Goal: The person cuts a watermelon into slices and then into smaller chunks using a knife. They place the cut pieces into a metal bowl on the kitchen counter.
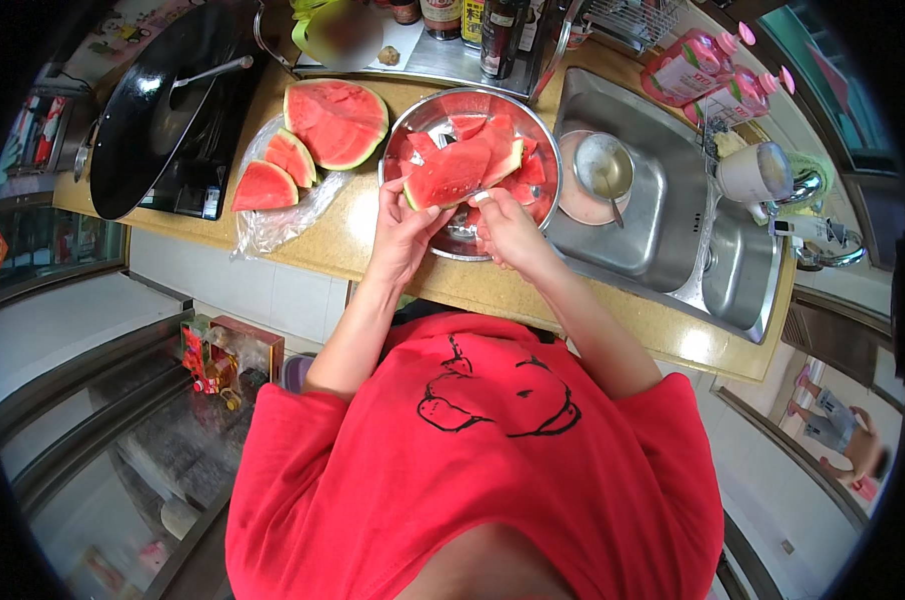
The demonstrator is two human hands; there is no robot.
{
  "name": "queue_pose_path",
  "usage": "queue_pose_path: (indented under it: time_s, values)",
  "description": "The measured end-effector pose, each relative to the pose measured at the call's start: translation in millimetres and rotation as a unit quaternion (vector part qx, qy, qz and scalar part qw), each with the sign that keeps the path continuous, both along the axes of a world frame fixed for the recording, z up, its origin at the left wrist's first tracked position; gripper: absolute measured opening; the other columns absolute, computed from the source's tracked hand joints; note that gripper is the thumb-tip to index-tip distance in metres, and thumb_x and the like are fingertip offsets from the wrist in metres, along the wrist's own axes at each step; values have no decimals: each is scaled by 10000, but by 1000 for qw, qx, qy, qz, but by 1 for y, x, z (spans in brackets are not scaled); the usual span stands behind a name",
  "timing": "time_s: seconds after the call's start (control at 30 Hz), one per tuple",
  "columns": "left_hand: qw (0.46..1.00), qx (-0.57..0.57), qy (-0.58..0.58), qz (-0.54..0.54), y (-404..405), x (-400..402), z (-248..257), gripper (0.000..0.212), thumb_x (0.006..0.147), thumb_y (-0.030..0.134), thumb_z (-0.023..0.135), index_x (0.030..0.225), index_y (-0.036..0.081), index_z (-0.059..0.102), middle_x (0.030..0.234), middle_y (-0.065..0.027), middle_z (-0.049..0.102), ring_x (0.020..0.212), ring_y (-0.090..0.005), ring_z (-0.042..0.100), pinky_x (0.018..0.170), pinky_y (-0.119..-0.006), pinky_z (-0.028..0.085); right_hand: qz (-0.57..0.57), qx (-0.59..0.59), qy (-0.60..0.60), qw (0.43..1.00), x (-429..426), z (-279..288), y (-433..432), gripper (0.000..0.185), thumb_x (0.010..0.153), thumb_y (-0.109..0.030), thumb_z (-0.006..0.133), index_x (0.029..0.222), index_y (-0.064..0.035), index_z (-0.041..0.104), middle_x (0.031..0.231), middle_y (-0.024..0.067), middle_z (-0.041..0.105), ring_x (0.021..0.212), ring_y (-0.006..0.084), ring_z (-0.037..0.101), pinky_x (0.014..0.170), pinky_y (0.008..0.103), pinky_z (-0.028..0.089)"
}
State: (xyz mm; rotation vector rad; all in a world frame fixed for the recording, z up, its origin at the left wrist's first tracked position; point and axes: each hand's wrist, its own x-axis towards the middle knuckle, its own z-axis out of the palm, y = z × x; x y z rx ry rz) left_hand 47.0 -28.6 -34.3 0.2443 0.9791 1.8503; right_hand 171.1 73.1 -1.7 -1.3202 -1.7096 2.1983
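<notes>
Over a stainless steel bowl [550, 135], my left hand [404, 225] holds a watermelon wedge [449, 174] by its rind, red flesh facing up. My right hand [506, 225] is curled at the wedge's right end, just above the bowl's near rim. It seems to grip a thin tool at the rind, mostly hidden by the fingers. Cut watermelon chunks [527, 171] lie in the bowl, partly covered by the wedge. Left of the bowl are a large watermelon piece [336, 124] and two smaller wedges [265, 186], with plastic film [261, 232] under and beside them.
At far left a black wok [149, 112] with a ladle sits on a cooktop [212, 172]. The double sink [662, 225] on the right holds a pink plate and a metal bowl [604, 161] with a spoon. Bottles [505, 37] stand behind. Another person [835, 427] is at far right.
</notes>
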Motion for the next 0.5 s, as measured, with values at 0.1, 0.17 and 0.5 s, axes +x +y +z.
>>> queue_pose_path:
  time_s: [0.1, 0.17, 0.5]
  values:
    - [1000, -23, -5, -15, -7, -4, -4, 462, 768, -47, 566, 1153, 86, 348, 1208, -90, 436, 1085, -230, 496, 894, -400, 473, 33, -24, -7, 999, 6, 0, 5, 288, 909, -239, 346, 1060, -15, 445, 621, 36, 461, 370, 108, 421, 325, 267, 350]
    - [999, -24, -28, -29, -10, -6, -4, 469, 762, -64, 571, 1139, 78, 330, 1215, -90, 423, 1085, -225, 496, 879, -381, 487, 46, -50, -15, 998, 11, 6, 8, 290, 908, -247, 350, 1061, -20, 445, 609, 34, 467, 368, 106, 423, 325, 269, 351]
    - [995, -89, 43, -31, -12, -22, 5, 402, 782, -17, 585, 1141, 12, 408, 1130, -94, 526, 1011, -190, 548, 839, -351, 502, 63, 479, -49, 874, 36, 18, 23, 243, 865, -162, 445, 1076, -41, 441, 817, 230, 593, 617, 361, 589, 574, 443, 468]
